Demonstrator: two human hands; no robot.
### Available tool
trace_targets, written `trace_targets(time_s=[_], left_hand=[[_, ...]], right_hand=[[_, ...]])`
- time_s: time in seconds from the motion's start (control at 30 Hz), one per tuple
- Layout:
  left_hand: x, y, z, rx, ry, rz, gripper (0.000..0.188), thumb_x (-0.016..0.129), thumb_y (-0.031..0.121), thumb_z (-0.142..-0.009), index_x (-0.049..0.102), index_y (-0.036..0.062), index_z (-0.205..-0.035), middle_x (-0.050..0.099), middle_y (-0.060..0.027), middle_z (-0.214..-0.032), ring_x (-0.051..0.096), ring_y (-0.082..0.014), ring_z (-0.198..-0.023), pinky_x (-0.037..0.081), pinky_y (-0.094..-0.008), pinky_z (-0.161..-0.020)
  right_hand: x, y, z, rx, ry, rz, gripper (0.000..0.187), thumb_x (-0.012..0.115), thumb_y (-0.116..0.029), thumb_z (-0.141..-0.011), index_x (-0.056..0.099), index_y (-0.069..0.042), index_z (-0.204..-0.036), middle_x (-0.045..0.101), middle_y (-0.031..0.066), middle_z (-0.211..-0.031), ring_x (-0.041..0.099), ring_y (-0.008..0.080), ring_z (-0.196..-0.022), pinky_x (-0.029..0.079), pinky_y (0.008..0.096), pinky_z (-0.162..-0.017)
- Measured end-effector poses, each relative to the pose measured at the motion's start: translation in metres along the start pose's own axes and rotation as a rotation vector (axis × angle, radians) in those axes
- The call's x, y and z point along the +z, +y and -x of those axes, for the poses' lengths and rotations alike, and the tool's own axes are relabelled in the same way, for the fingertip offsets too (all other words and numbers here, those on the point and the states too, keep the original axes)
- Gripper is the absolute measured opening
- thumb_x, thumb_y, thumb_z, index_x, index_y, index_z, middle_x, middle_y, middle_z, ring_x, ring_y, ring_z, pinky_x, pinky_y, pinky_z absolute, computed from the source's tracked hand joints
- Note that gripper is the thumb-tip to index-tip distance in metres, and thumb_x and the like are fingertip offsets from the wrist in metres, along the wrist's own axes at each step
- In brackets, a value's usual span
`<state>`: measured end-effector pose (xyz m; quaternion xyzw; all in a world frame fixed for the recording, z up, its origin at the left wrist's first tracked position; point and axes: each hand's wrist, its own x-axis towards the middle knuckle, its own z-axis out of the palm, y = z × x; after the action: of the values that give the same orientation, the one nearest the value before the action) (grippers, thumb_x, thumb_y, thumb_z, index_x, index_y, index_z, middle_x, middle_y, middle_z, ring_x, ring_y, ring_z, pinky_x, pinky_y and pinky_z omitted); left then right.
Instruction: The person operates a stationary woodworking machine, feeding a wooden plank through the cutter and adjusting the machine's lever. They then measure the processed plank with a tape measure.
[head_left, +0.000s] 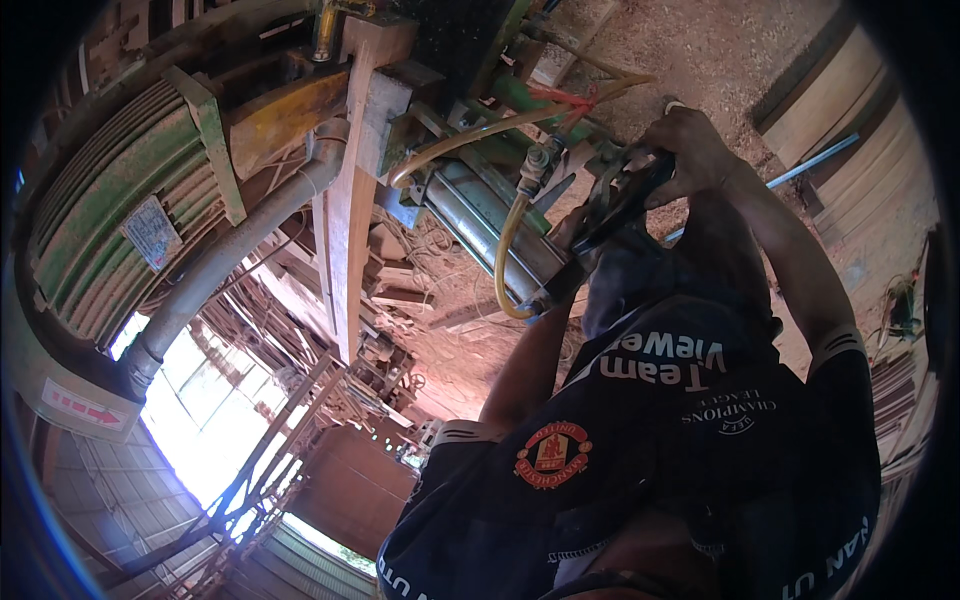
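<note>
A black handwheel (pixel 625 210), seen nearly edge-on, stands in front of my body. My right hand (pixel 692 150) is closed around its upper right part. At its lower left, against the machine, my left hand (pixel 572 228) is mostly hidden by the wheel, so its fingers cannot be made out. Beside that hand lies a shiny metal cylinder (pixel 485 235), with a clear yellowish hose (pixel 505 262) curving over it. A brass-coloured fitting (pixel 537 165) sits between the cylinder and the wheel.
A green ribbed motor (pixel 125 225) with a grey pipe (pixel 225 255) fills the left side. A wooden beam (pixel 347 240) stands beside the cylinder. Sawdust covers the floor (pixel 720 50). Boards (pixel 850 130) lie at right, and timber pieces (pixel 290 300) are piled behind the beam.
</note>
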<state>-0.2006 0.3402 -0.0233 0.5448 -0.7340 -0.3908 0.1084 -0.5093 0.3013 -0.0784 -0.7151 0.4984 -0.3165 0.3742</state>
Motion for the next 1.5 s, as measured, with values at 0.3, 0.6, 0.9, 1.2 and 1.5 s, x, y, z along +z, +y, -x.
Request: trace_targets(time_s=[0.3, 0.6, 0.9, 1.2, 1.5], left_hand=[[0.004, 0.014, -0.005, 0.099, 0.167, -0.091, 0.048, 0.086, 0.016, -0.078, 0.066, 0.0001, -0.118, 0.068, -0.0186, -0.105, 0.069, -0.0307, -0.088, 0.057, -0.0393, -0.077], [0.013, 0.024, -0.012, 0.096, 0.187, -0.088, 0.042, 0.086, 0.012, -0.078, 0.069, -0.0003, -0.115, 0.072, -0.0213, -0.108, 0.074, -0.0311, -0.095, 0.059, -0.0369, -0.083], [0.016, -0.023, -0.005, 0.203, 0.147, 0.091, 0.034, 0.080, 0.010, -0.085, 0.067, 0.0014, -0.116, 0.071, -0.0212, -0.116, 0.073, -0.0339, -0.103, 0.059, -0.0389, -0.089], [0.020, -0.033, -0.002, 0.133, 0.112, 0.173, 0.029, 0.075, 0.010, -0.089, 0.066, 0.0017, -0.115, 0.071, -0.0201, -0.116, 0.070, -0.0363, -0.109, 0.056, -0.0433, -0.095], [0.023, -0.028, -0.005, 0.292, 0.203, 0.229, 0.029, 0.073, 0.007, -0.087, 0.065, -0.0009, -0.115, 0.070, -0.0209, -0.117, 0.069, -0.0366, -0.111, 0.055, -0.0440, -0.096]], right_hand=[[-0.004, 0.021, 0.004, -0.059, 0.002, -0.162, 0.067, 0.084, -0.068, -0.059, 0.072, -0.010, -0.089, 0.066, 0.0084, -0.082, 0.064, 0.0351, -0.079, 0.048, 0.0446, -0.072], [-0.006, 0.079, -0.003, -0.020, -0.277, -0.426, 0.071, 0.082, -0.066, -0.064, 0.072, -0.006, -0.100, 0.072, 0.0132, -0.080, 0.072, 0.0336, -0.072, 0.055, 0.0423, -0.067], [0.020, 0.069, -0.006, 0.001, -0.133, -0.192, 0.071, 0.082, -0.065, -0.054, 0.067, -0.003, -0.084, 0.066, 0.0148, -0.075, 0.067, 0.0383, -0.073, 0.051, 0.0461, -0.068], [0.005, 0.032, -0.004, 0.094, -0.130, -0.020, 0.068, 0.081, -0.065, -0.053, 0.062, -0.006, -0.079, 0.063, 0.0143, -0.073, 0.064, 0.0411, -0.073, 0.048, 0.0479, -0.072], [-0.001, 0.036, -0.002, 0.072, -0.162, 0.004, 0.071, 0.078, -0.071, -0.055, 0.061, -0.008, -0.080, 0.063, 0.0115, -0.074, 0.065, 0.0390, -0.077, 0.048, 0.0464, -0.073]])
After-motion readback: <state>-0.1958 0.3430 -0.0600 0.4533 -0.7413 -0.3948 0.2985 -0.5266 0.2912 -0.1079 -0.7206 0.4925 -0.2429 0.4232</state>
